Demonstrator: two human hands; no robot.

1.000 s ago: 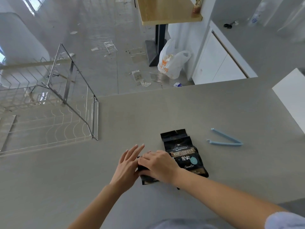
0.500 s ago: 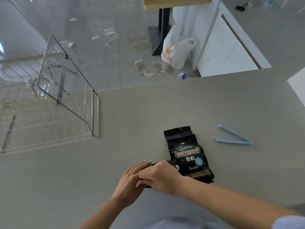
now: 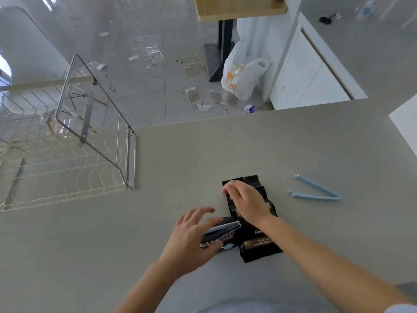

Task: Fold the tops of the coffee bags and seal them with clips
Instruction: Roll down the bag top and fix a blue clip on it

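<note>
Two black coffee bags lie on the grey counter (image 3: 225,150). The larger bag (image 3: 259,247) lies flat with its open top pointing away from me. My right hand (image 3: 247,203) rests across its upper half, bent fingertips touching the top left corner. The smaller bag (image 3: 222,236) sits just left of it with its top folded over into a pale strip. My left hand (image 3: 191,236) holds this bag at its left side, thumb on it, fingers spread. A light blue clip (image 3: 316,190) lies open in a V, to the right of both bags.
A wire dish rack (image 3: 67,168) stands at the counter's left side. The counter's far edge runs just beyond the bags, with a littered floor and a white plastic bag (image 3: 242,75) below. A white block (image 3: 406,123) sits at the right edge.
My right hand left the smaller bag and moved up onto the top of the larger bag. My left hand stays with the smaller bag, its fingers now spread.
</note>
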